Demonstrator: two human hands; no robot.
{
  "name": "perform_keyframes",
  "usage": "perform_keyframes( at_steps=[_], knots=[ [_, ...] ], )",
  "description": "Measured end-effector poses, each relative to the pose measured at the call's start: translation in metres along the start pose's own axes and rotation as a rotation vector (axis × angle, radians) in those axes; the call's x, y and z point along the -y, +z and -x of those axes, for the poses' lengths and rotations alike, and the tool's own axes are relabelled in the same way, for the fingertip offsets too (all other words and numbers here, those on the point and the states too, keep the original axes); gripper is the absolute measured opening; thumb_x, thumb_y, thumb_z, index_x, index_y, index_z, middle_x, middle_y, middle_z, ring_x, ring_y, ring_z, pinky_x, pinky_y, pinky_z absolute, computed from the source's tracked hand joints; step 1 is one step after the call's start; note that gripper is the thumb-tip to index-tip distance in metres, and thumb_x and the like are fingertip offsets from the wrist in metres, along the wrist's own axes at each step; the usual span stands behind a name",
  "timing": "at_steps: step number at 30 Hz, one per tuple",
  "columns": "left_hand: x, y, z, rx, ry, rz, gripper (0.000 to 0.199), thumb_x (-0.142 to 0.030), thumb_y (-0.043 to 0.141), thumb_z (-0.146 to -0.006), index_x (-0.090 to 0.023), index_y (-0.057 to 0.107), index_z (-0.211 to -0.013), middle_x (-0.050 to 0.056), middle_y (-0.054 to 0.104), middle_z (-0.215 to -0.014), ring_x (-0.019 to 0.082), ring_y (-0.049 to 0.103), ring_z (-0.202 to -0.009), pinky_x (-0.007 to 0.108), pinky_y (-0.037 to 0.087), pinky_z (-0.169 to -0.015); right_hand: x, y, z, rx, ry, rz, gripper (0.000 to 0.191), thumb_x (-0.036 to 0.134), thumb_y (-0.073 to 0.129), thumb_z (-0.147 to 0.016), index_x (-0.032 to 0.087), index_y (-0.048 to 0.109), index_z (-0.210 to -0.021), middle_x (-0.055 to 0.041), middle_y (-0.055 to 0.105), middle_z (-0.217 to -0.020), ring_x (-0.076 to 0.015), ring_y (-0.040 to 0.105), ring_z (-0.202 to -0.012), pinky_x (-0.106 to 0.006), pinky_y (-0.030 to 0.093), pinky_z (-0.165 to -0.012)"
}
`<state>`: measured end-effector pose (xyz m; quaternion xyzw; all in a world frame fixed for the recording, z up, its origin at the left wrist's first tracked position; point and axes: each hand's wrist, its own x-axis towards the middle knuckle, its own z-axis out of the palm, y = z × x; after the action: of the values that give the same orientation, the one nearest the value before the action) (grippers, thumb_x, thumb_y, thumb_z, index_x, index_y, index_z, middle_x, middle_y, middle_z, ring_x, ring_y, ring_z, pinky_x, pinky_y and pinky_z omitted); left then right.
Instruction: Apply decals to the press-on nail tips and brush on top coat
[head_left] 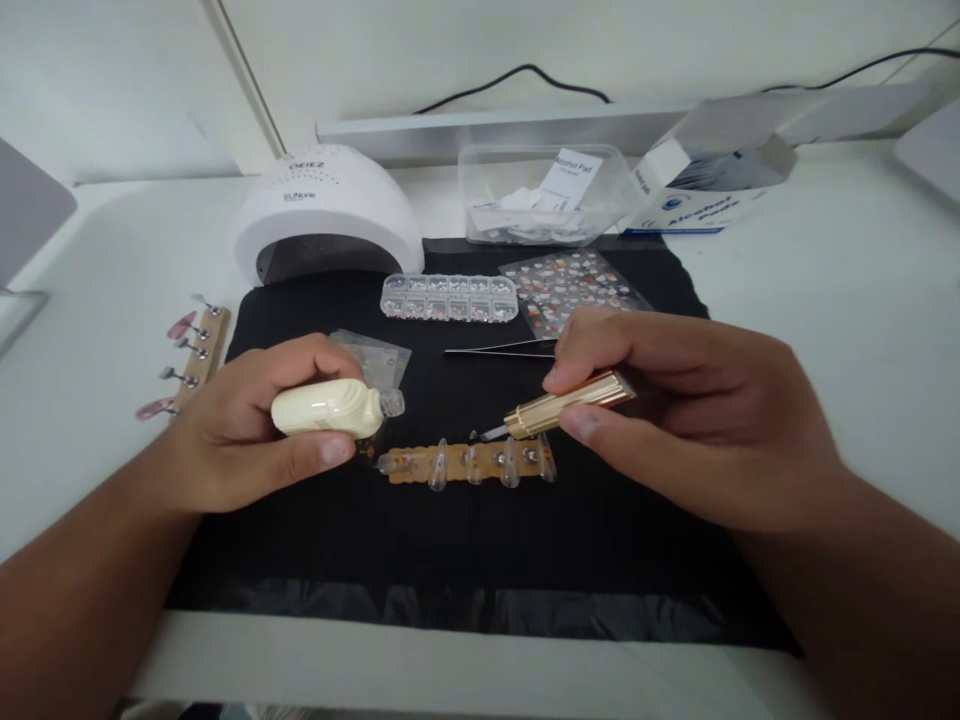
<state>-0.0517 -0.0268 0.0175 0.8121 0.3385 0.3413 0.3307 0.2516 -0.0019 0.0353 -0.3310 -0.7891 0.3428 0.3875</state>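
Note:
My left hand (pixel 262 430) is closed round a cream nail polish bottle (pixel 322 408), tipped on its side with its clear open neck pointing right. Between the thumb and fingers of my right hand (pixel 675 410) is a gold-capped nail polish brush (pixel 566 402), its bristle tip angled down to the left. That tip hovers over or touches a clear false nail; I cannot tell which. Several clear pointed false nails (pixel 510 465) stand along a wavy tan display stand (pixel 416 463) between my hands. Tweezers (pixel 499 350) lie behind, partly hidden by my right hand.
A white nail lamp (pixel 330 215) stands at the back left. Behind the stand are a divided case of small gems (pixel 448 299), a sticker sheet (pixel 577 285), a clear tub (pixel 540 230) and an alcohol pad box (pixel 705 205). Another nail stand (pixel 206 350) is at left. Black cloth (pixel 480 560) covers the middle.

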Motion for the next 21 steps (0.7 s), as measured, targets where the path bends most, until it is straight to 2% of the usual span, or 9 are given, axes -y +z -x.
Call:
perform_keyframes(
  at_steps=[8,12,16,19,21],
  knots=[
    [-0.005,-0.003,0.002,0.019,-0.043,0.033,0.013,-0.026,0.071,-0.094,-0.019,0.065,-0.102,-0.002,0.065,-0.076,0.009,0.053,-0.057,0.019,0.038,-0.047,-0.002,-0.002,-0.005,0.131,-0.065,-0.077,0.016,0.011,0.068,-0.077,0.027,0.069,-0.079,0.003,0.063,-0.066,-0.0164,0.058,-0.062,-0.035,0.043,-0.061],
    [-0.003,-0.003,0.003,0.024,-0.049,0.01,0.014,-0.026,0.071,-0.094,-0.019,0.064,-0.104,-0.003,0.065,-0.074,0.009,0.053,-0.055,0.019,0.036,-0.046,-0.005,-0.006,-0.005,0.131,-0.061,-0.081,0.016,0.011,0.068,-0.077,0.026,0.069,-0.08,0.0023,0.063,-0.068,-0.0166,0.058,-0.063,-0.035,0.042,-0.06],
    [-0.002,-0.001,0.004,0.027,-0.053,0.024,0.014,-0.024,0.069,-0.094,-0.02,0.063,-0.106,-0.002,0.067,-0.078,0.009,0.053,-0.058,0.019,0.036,-0.048,-0.008,-0.007,-0.001,0.076,-0.029,-0.182,0.016,0.011,0.07,-0.082,0.026,0.072,-0.087,0.0019,0.065,-0.073,-0.0156,0.057,-0.065,-0.036,0.043,-0.062],
    [-0.003,0.001,0.004,0.031,-0.064,0.024,0.012,-0.023,0.069,-0.094,-0.019,0.063,-0.103,-0.004,0.063,-0.074,0.008,0.052,-0.057,0.019,0.036,-0.049,-0.006,-0.002,0.003,-0.042,-0.034,-0.241,0.017,0.013,0.073,-0.086,0.028,0.076,-0.093,-0.0004,0.068,-0.079,-0.0184,0.062,-0.074,-0.037,0.048,-0.068],
    [-0.005,0.002,0.003,0.049,-0.088,0.029,0.011,-0.023,0.069,-0.093,-0.019,0.062,-0.101,-0.004,0.061,-0.072,0.008,0.05,-0.056,0.019,0.035,-0.049,-0.004,0.004,0.004,-0.121,-0.013,-0.253,0.018,0.014,0.074,-0.087,0.03,0.078,-0.095,-0.0015,0.069,-0.079,-0.0192,0.064,-0.076,-0.036,0.049,-0.067]
  ],
)
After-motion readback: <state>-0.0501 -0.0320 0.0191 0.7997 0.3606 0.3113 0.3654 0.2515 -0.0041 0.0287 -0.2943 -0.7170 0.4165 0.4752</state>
